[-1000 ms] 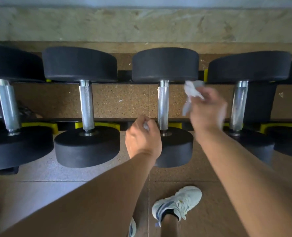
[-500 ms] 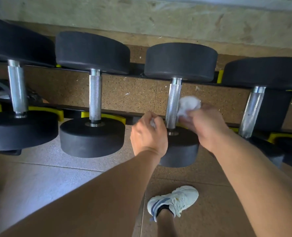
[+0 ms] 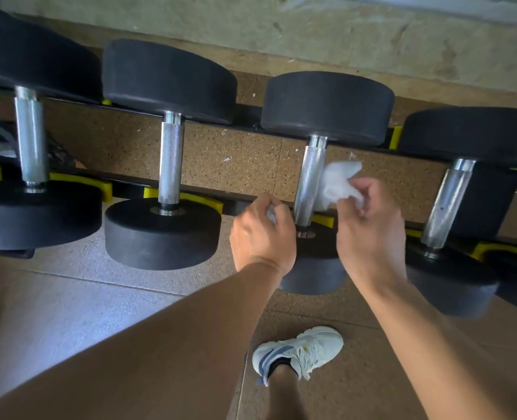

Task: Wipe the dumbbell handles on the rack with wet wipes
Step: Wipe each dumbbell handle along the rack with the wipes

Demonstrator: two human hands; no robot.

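Several black dumbbells with knurled chrome handles lie across a low rack with yellow cradles (image 3: 322,220). My right hand (image 3: 369,228) pinches a crumpled white wet wipe (image 3: 337,183) that lies against the right side of the third dumbbell's handle (image 3: 310,180). My left hand (image 3: 261,234) is curled just left of that handle's lower end, with a small bit of white wipe (image 3: 270,214) showing between its fingers. Neighbouring handles stand to the left (image 3: 170,162) and right (image 3: 448,201).
The rack sits low against a stone wall (image 3: 311,28), over a cork-coloured floor (image 3: 233,159). My foot in a white sneaker (image 3: 299,353) stands just below the third dumbbell. Another dumbbell handle (image 3: 30,140) is at the far left.
My right hand has come down and to the left with the wipe, from the air beside the handle to the handle's right side. The view has tilted and shifted.
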